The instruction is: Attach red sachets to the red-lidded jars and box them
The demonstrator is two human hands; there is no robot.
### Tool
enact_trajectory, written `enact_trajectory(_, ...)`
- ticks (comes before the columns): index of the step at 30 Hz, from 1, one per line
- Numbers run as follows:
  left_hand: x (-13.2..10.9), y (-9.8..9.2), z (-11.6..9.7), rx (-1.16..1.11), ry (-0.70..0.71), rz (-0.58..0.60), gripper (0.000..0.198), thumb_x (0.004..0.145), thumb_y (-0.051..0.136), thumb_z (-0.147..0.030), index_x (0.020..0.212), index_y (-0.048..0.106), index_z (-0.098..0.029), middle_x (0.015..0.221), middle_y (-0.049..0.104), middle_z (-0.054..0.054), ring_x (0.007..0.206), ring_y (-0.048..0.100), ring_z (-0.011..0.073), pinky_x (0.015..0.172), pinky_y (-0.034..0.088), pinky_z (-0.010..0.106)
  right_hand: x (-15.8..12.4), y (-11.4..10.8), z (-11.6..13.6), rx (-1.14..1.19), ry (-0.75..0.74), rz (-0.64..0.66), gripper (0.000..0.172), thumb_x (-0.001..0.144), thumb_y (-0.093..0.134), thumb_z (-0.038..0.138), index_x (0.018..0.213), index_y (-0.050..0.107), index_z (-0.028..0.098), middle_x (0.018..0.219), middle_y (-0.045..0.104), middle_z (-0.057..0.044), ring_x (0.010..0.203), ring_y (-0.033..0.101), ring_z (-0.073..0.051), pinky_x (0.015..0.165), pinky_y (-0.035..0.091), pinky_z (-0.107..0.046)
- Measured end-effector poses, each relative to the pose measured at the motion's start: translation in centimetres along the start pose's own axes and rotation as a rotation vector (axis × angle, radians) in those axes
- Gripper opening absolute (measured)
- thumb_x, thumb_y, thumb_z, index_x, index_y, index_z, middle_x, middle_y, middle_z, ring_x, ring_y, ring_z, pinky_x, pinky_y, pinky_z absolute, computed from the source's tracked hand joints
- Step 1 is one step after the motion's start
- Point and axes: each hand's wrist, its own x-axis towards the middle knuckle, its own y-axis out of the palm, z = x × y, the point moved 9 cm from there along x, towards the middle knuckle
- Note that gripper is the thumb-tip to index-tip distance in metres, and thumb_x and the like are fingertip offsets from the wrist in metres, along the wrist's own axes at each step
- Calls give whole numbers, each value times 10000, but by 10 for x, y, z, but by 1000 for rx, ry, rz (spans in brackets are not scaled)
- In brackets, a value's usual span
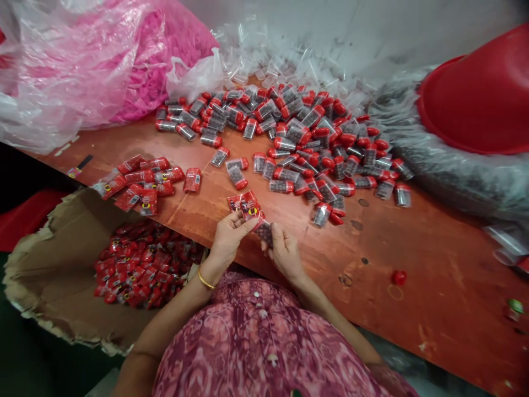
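Near edge of the counter [433, 275]: left hand [227, 237] pinches a red label [246, 205]; right hand [285, 251] closes its grip on one small vial [264, 231], the label touching the vial's top. Far centre, a heap of red-capped vials [306, 138], too many to count. Left, about ten labelled packs [142, 182]. Below them, one cardboard box [61, 264] of packs. Far right, one red basin [479, 105]; one loose cap [399, 277].

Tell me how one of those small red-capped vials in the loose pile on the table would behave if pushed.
A red-capped vial would probably roll or slide: it looks round-bodied, lies on its side, and the wooden table is flat. It seems light, being small clear plastic. Likely stiff too, since those in the pile keep their shape.
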Motion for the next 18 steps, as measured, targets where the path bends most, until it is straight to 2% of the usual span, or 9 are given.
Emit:
enact_trajectory(3,-6,2,9,-100,-43,-18,372,437,849,-290,708,643,-139,681,682,2,594,591,87,628,475,210,-1,5,-4,70,15,-38,481,854,360,633,653,477,212,477,476,48,360,373,-78,369,307,-228)
enact_trajectory(7,-13,2,12,-179,-5,-85,386,437,850,-351,676,630,-142,574,632,-33,490,531,63,517,437,189,-1,1,-5,140,-22,-139,447,860,367,620,708,472,212,483,469,60,354,384,-80,355,311,-224)
enact_trajectory(12,-8,6,10,-141,13,-32,384,460,844,-370,682,644,-128,608,641,-26,536,544,62,561,445,187,2,7,0,80,-80,-61,379,883,371,573,776,462,221,548,479,59,388,393,-84,381,330,-232)
enact_trajectory(18,2,10,1,-158,59,19,370,526,813,-391,739,661,-130,696,679,0,610,586,87,618,454,205,6,11,10,24,-162,-52,329,919,341,502,791,463,224,562,450,53,458,416,-103,455,365,-247)
